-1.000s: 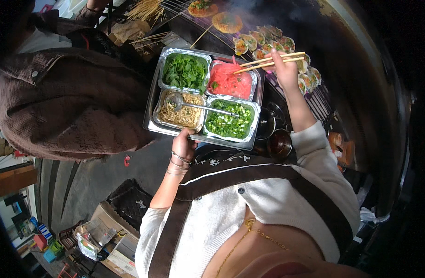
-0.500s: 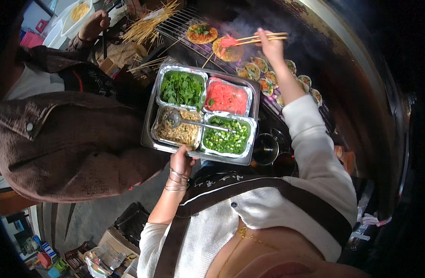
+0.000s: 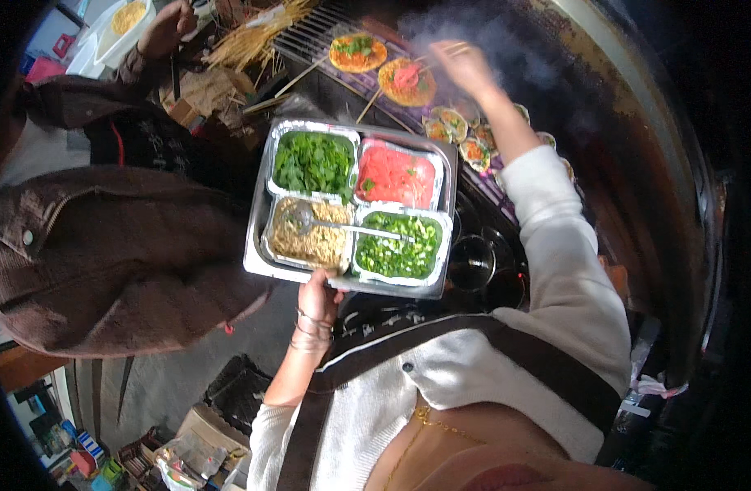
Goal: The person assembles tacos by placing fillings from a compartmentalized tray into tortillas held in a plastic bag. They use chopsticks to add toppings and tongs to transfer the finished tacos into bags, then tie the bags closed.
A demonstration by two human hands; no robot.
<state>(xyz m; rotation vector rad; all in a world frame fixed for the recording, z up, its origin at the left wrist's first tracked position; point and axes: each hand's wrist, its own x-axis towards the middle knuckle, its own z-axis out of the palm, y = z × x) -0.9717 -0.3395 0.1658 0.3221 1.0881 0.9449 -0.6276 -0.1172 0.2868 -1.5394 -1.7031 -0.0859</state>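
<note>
Fingers of your left hand (image 3: pixel 318 296) clamp the tray (image 3: pixel 259 266) at its near edge; those of your right hand (image 3: pixel 469 70) pinch the chopsticks (image 3: pixel 456 51). Pink shreds (image 3: pixel 406 76) lie on a flat disc (image 3: pixel 409 97) over the grill (image 3: pixel 308 34). Judged best: tray level, chopsticks light.

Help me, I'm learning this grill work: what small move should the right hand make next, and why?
Probably spread the pink shreds gently with the chopsticks in the right hand: the shreds sit bunched mid-way on the skewered round flatbread, its orange surface shows around them, and the chopsticks are close by.
</note>
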